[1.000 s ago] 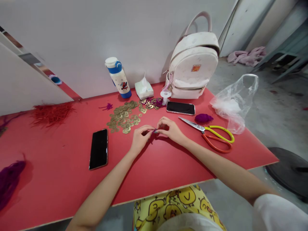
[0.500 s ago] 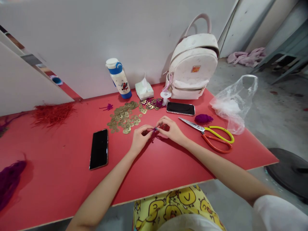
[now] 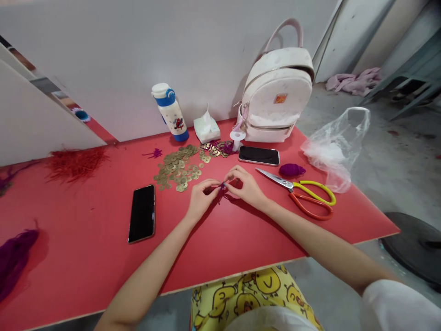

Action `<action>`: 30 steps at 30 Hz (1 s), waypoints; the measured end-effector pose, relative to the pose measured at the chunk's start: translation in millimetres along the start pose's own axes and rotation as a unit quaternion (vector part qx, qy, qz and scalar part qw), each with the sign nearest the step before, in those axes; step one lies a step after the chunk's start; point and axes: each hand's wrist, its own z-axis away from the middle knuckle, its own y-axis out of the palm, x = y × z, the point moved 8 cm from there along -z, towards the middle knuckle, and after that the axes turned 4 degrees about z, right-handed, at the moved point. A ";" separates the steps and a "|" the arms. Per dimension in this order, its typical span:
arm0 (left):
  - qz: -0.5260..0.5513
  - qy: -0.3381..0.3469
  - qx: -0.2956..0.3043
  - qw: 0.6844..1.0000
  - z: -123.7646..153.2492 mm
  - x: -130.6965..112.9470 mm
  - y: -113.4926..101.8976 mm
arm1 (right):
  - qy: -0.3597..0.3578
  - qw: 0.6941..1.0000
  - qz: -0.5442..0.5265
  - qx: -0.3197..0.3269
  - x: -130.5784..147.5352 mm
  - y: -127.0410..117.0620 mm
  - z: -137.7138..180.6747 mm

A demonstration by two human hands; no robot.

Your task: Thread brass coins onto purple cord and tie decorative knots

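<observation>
Between my two hands is a short piece of purple yarn (image 3: 222, 189), its loose ends hanging down over the table. My left hand (image 3: 200, 198) pinches it from the left with thumb and forefinger. From the right, my right hand (image 3: 246, 186) pinches the same yarn, its fingertips almost meeting the left ones. Whether a coin is in the yarn is too small to make out. Just beyond my left hand lies a pile of brass-coloured coins with holes (image 3: 179, 163). More coins with purple yarn on them (image 3: 220, 148) lie behind it.
Scissors (image 3: 292, 186), a ball of purple yarn (image 3: 291, 170) and a phone (image 3: 259, 156) lie right. Another phone (image 3: 142, 214) lies left, with red strands (image 3: 77, 163) and purple yarn (image 3: 15, 262) beyond. A bottle (image 3: 171, 112), tissues (image 3: 206, 129), backpack (image 3: 277, 99) and plastic bag (image 3: 334, 151) stand behind.
Both hands stay in nearly the same place, still pinching the purple yarn. The fingertips of my right hand have shifted very slightly.
</observation>
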 end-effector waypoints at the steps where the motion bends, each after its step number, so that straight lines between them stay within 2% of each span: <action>1: -0.003 0.003 0.001 1.000 -0.2 0.3 0.0 | 0.001 1.000 -0.011 -0.005 -0.2 -0.7 -0.6; 9: -0.021 0.005 -0.005 1.000 -1.3 2.8 -2.1 | 0.045 0.995 -0.079 -0.042 -11.2 -5.3 -3.4; 13: -0.011 -0.017 -0.010 1.000 -1.8 5.0 -3.7 | 0.083 0.988 -0.113 -0.069 -23.3 -8.3 -3.0; 15: 0.004 -0.032 -0.014 0.999 -2.2 8.1 -5.0 | 0.084 0.986 -0.095 -0.104 -23.2 -13.9 -1.0; 18: 0.029 -0.055 -0.034 0.997 -3.0 13.7 -9.1 | 0.029 0.990 -0.012 -0.135 -6.7 -19.5 3.3; 22: 0.070 -0.073 -0.059 0.993 -3.5 15.8 -13.9 | -0.034 0.994 0.072 -0.076 13.0 -7.4 8.0; 27: 0.123 -0.092 -0.085 0.985 -1.7 16.1 -16.0 | -0.029 0.989 0.145 -0.023 9.8 4.3 8.9; 30: 0.147 -0.100 -0.077 0.981 -0.6 17.7 -13.0 | -0.029 0.991 0.133 -0.001 7.6 8.2 8.3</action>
